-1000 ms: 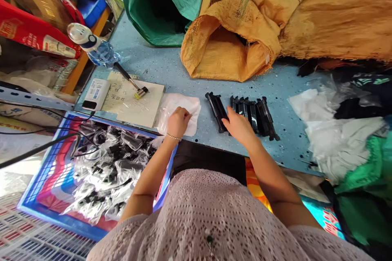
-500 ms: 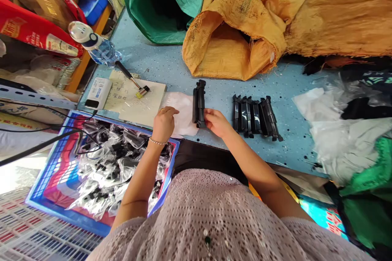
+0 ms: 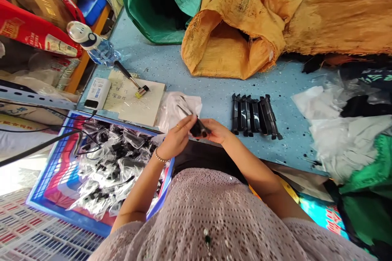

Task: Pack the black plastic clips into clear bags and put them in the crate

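Blue tabletop (image 3: 216, 106) spreads rightward; near its edge, left hand (image 3: 175, 138) and right hand (image 3: 218, 132) fingers clamp black plastic (image 3: 197, 129).

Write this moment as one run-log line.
left hand: holds black part; right hand: holds same part; farther right: row of black parts on blue table

1. Two hands: one left hand (image 3: 175, 142), one right hand (image 3: 218, 131).
2. One black part (image 3: 199, 129) between them; at least four lined-up parts (image 3: 244, 115).
3. One bottle (image 3: 104, 53).
4. One bracelet (image 3: 161, 157).
5. One green sack (image 3: 137, 12).
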`<state>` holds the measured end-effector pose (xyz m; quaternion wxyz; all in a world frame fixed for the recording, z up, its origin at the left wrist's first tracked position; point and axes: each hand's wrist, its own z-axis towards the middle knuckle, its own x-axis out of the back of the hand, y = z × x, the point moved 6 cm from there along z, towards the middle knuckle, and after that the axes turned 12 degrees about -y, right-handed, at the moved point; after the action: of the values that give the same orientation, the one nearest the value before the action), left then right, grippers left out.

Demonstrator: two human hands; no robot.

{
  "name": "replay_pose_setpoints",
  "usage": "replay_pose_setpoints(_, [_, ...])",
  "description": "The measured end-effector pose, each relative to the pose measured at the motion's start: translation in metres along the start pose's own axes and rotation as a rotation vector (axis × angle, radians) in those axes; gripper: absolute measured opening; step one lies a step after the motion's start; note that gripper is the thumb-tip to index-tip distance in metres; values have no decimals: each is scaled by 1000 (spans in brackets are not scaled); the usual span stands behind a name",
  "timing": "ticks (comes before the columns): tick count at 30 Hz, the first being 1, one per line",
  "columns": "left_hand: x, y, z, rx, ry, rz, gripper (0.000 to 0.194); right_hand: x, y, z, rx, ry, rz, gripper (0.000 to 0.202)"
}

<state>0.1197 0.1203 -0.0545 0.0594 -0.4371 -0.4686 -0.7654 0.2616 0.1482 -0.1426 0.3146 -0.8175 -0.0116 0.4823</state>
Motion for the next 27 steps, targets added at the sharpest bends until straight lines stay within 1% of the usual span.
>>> replay_pose_setpoints(2, [-4, 6, -4, -26, -29, -49, 74, -2, -3, -3, 84, 35, -68, 25])
replay_pose_setpoints(3, [-4, 6, -6, -24, -20, -63, 74, -4, -2, -5, 85, 26, -70, 29])
replay_pose_setpoints(5, [1, 6, -9, -19, 21, -67, 73, -6, 4, -9, 40, -11, -13, 36])
replay_pose_setpoints(6, [2, 7, -11, -28, 28, -62, 74, -7, 6, -10, 18, -20, 13, 39])
replay_pose_setpoints(7, [1, 9, -11, -47, 15, -57, 75, -6, 7, -11, 19, -2, 11, 39])
replay_pose_setpoints(8, [-3, 13, -11, -77, -17, -51, 76, -4, 7, -13, 44, 49, -33, 38])
replay_pose_setpoints(10, [-13, 21, -9, -124, -102, -44, 79, -1, -1, -18, 147, 203, -232, 41])
replay_pose_setpoints(12, [-20, 28, -5, -110, -147, -14, 77, -6, -10, -27, 255, 337, -476, 50])
replay_pose_setpoints(13, [-20, 32, -4, -89, -147, 16, 73, -12, -13, -31, 290, 362, -567, 53])
replay_pose_setpoints(14, [-17, 37, -3, -63, -140, 54, 68, -20, -14, -33, 308, 346, -624, 50])
replay_pose_setpoints(15, [-11, 43, -5, -31, -123, 98, 62, -29, -12, -34, 312, 286, -645, 43])
replay_pose_setpoints(16, [-2, 50, -9, 3, -105, 137, 56, -40, -10, -34, 299, 191, -635, 35])
replay_pose_setpoints(18, [19, 64, -27, 73, -97, 160, 46, -63, -1, -33, 241, -76, -577, 27])
replay_pose_setpoints(19, [30, 68, -41, 115, -124, 138, 43, -73, 3, -34, 202, -201, -559, 28])
replay_pose_setpoints(20, [39, 66, -59, 168, -181, 101, 41, -79, 4, -36, 167, -286, -567, 31])
replay_pose_setpoints(21, [47, 59, -81, 240, -254, 58, 38, -82, 2, -40, 145, -313, -614, 34])
replay_pose_setpoints(22, [52, 45, -105, 343, -334, 22, 33, -78, -4, -44, 141, -276, -696, 35])
replay_pose_setpoints(23, [57, 23, -132, 488, -409, 4, 29, -71, -14, -51, 148, -179, -809, 35])
replay_pose_setpoints(24, [62, -2, -159, 655, -471, 7, 25, -59, -28, -61, 154, -33, -948, 33])
replay_pose_setpoints(26, [71, -54, -211, 986, -601, 55, 15, -32, -60, -87, 106, 348, -1279, 29])
replay_pose_setpoints(27, [74, -73, -228, 1069, -642, 65, 20, -18, -76, -102, 36, 551, -1446, 28])
